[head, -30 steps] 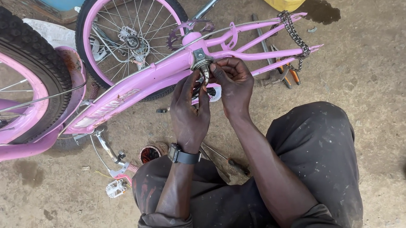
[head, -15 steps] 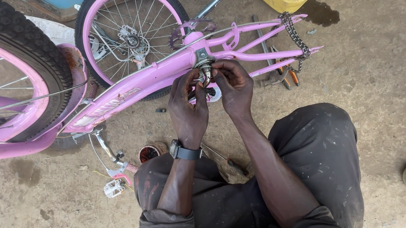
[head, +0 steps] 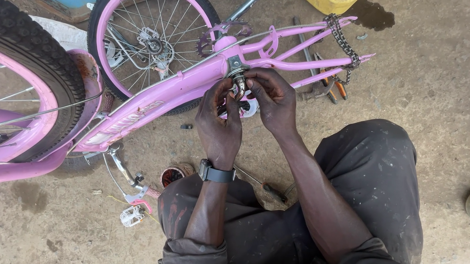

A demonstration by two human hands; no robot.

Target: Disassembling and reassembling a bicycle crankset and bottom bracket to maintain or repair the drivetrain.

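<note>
Head view: pink steel child's bicycle frame (head: 158,95) lay upside down on the bare concrete floor (head: 435,76). Left hand (head: 219,123) and right hand (head: 272,99) met at the small greasy metal fitting (head: 239,84) on the frame's bottom bracket, fingertips of both pinching it. Loose dark chain (head: 343,43) hung over the rear stays. Orange-handled pliers (head: 330,86) lay just beyond the frame.

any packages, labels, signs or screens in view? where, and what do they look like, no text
Frame decal: pale lettering strip along the pink down tube, left of the hands.
Wristwatch: dark band on the left wrist; its face is turned away.
Yellow container: top edge, no label visible.
No signs.
</note>
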